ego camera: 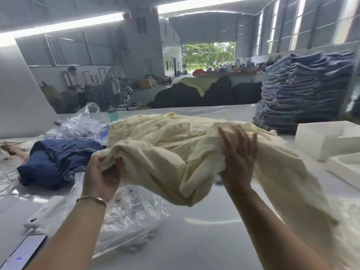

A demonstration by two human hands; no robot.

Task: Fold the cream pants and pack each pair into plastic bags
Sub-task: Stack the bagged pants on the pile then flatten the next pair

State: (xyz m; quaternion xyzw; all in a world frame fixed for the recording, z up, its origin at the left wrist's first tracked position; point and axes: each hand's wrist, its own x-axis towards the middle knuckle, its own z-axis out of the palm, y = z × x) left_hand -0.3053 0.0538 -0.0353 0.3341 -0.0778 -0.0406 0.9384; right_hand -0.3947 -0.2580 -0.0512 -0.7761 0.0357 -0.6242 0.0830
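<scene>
Cream pants (165, 145) lifted in a loose bundle over a white table (204, 240); left hand (102, 172) curled tight on a bunched edge, cloth pinched between thumb and fingers (99, 159); right hand (238, 154) spread flat against the fabric, fingers straight and apart, cloth draped over and past the palm toward the right; more cream fabric heaped just beyond both hands; printed plastic bags (126, 215) lying under the left wrist; dark blue garments (56, 160) left of the left fingers; stacked blue jeans (303, 94) far beyond the right fingertips; white boxes (327, 139) right of them.
</scene>
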